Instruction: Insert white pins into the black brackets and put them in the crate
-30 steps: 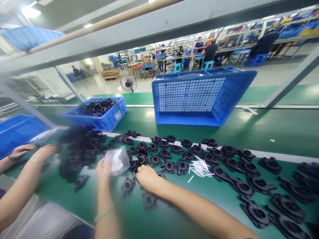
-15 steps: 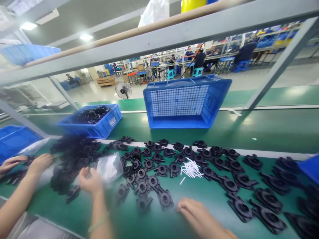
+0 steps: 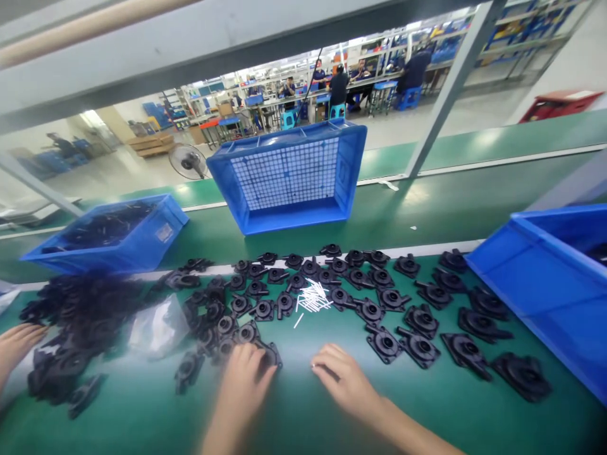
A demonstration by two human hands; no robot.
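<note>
The left hand (image 3: 244,373) has let go of the plastic bag (image 3: 159,325) and now lies flat, fingers loose, on a black part (image 3: 265,354) near the front edge of the green table (image 3: 427,411). The right hand (image 3: 344,379) has pulled back beside it, pinching a small white pin (image 3: 317,365).

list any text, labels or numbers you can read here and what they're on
No text can be read in this view.
Label on the left blue bin: pale sticker, print too blurred to read.
Black parts on the green table: no markings legible.
Background shelves and stations: too small and blurred to read.
</note>
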